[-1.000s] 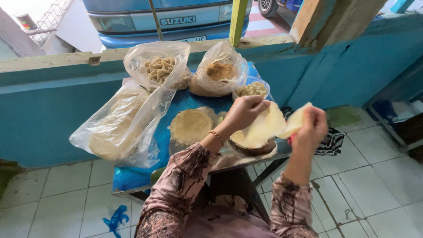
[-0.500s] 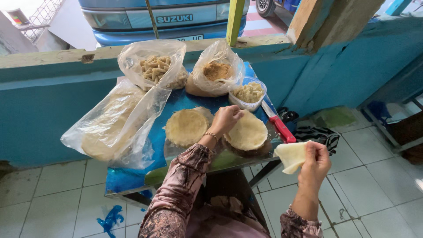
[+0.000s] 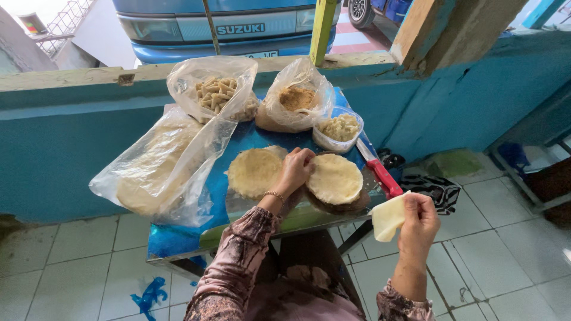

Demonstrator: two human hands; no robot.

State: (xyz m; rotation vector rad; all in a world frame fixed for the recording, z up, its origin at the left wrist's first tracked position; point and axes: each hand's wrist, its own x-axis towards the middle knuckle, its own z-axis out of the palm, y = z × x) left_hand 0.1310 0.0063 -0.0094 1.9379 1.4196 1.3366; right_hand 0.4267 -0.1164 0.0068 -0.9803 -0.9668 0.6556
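Closest in, the right hand (image 3: 419, 217) is pinching a folded pale dough sheet (image 3: 388, 217), holding it out past the table's edge over the tiled floor. Further in, the left hand (image 3: 295, 169) is resting with curled fingers between two round stacks, touching the rim of the dough circle (image 3: 335, 178) sitting on a dark wooden board (image 3: 342, 206), with a second stack of wrappers (image 3: 254, 172) just beside it. A red-handled knife (image 3: 380, 172) is lying to the right. Beyond, a small tub of filling (image 3: 338, 128) and plastic bags (image 3: 214, 92) are sitting on the blue table (image 3: 178, 241).
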